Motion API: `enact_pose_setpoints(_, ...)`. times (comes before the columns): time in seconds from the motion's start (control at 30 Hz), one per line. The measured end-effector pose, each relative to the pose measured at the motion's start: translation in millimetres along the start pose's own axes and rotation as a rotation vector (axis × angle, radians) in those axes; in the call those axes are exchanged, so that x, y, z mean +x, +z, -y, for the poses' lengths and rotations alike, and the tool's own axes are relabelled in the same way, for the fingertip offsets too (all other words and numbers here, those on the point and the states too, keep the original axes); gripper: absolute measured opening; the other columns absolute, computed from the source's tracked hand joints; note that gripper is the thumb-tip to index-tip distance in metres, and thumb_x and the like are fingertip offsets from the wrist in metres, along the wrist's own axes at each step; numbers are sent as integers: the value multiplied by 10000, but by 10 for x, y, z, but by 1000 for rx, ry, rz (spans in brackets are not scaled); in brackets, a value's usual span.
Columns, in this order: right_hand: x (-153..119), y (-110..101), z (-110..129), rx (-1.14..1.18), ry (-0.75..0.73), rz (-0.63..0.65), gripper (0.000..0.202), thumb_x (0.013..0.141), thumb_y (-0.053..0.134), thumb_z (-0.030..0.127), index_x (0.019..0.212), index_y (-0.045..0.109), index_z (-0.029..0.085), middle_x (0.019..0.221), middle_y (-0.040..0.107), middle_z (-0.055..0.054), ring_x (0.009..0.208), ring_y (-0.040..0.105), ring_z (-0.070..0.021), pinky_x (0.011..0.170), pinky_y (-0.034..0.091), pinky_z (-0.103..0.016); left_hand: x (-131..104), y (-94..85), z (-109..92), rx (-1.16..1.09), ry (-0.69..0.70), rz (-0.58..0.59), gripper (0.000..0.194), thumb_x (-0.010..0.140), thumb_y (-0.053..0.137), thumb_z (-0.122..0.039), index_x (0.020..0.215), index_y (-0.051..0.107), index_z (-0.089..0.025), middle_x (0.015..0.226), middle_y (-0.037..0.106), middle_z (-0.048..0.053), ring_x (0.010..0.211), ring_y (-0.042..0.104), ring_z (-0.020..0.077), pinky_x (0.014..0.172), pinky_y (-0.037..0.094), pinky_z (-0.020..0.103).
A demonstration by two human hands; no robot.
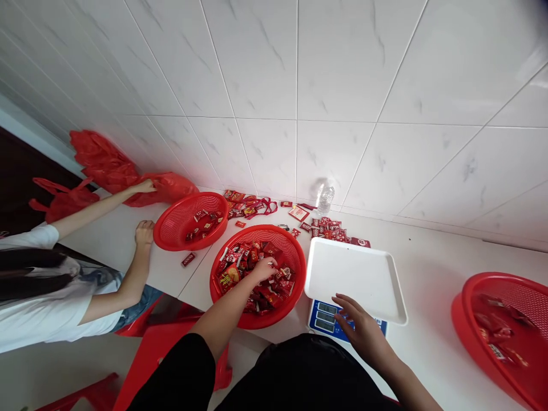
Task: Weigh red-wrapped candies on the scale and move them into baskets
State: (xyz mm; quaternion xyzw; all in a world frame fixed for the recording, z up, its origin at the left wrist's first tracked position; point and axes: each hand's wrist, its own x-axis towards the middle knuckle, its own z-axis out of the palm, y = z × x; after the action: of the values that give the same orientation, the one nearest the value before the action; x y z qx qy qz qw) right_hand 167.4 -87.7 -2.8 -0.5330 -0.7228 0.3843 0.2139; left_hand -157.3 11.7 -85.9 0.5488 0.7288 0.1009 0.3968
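Note:
My left hand reaches into the middle red basket, its fingers bent over red-wrapped packets; whether it grips one is too small to tell. My right hand hovers with fingers apart and nothing in it, over the near edge of a weighing scale. The scale has a white tray, which is bare, and a blue panel with displays partly behind that hand.
At the left, a person in white has one hand by a smaller red basket and one on red bags. Packets and a clear bottle line the wall. Another red basket stands right.

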Motion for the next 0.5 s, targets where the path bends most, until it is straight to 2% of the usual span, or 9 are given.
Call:
enact_pose_setpoints(0.1,-9,-54,2,-7,-1,19,359,885,409,387,1212,526,299,1301,515,-57,918,635,-193,774,542,-339,19,18,-19,-71,-22,-11,313,762,593,-191,1066,520,-195,921,665,30,730,629,131,588,453,197)
enact_pose_setpoints(0.23,-31,-78,-39,-13,17,19,351,886,414,386,1210,524,306,1296,522,-51,906,641,-188,762,546,-330,77,187,-138,-68,-35,-23,469,690,678,-229,1125,510,-187,1076,637,86,885,629,187,701,472,243)
enact_pose_setpoints(0.37,-29,-66,-79,-26,24,11,346,884,417,390,1204,529,321,1290,532,-38,900,648,-185,743,554,-316,108,376,-253,27,-55,-59,614,506,800,-275,1066,564,-186,1329,467,149,1157,486,314,897,403,338)
enact_pose_setpoints(0.43,-21,-44,-94,-34,33,25,352,882,418,390,1210,523,318,1293,530,-39,897,651,-184,745,554,-317,97,428,-273,64,-77,-80,648,474,810,-278,1065,566,-174,1359,429,169,1207,428,348,936,366,370)
enact_pose_setpoints(0.5,-17,-19,-109,-37,36,48,363,883,412,390,1223,512,313,1300,524,-44,910,649,-188,760,550,-325,73,439,-263,76,-101,-90,602,485,800,-272,1033,579,-162,1272,517,170,1157,477,339,910,381,370)
